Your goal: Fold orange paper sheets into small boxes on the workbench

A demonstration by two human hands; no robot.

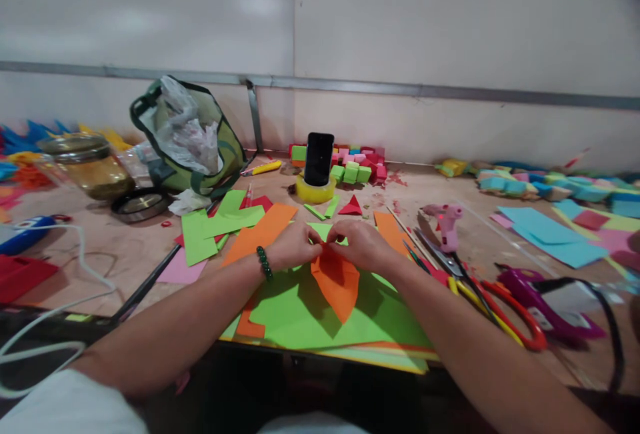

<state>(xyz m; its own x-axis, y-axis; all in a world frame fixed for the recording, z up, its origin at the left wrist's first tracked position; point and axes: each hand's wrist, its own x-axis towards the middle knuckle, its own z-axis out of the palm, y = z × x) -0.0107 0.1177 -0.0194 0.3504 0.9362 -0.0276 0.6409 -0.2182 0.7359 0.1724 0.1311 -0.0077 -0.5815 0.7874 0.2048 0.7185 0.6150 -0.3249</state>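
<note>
An orange folded paper piece (336,284), pointed at its near end, is held over the green paper sheets (295,317). My left hand (295,245) pinches its far end from the left, a green bead bracelet (264,263) round the wrist. From the right, my right hand (361,244) pinches the same end, fingertips close to the left ones. A bit of red shows between the fingers, too small to name. Orange paper strips (263,234) lie beside the left hand. Beyond the hands sits a small red paper triangle (351,205).
A phone (319,159) leans upright on a yellow tape roll (315,191). Scissors (517,314), a pink glue gun (450,227) and a purple glue gun (545,304) lie right. Leftward are a green bag (225,134), a glass jar (93,171) and a white cable (85,254).
</note>
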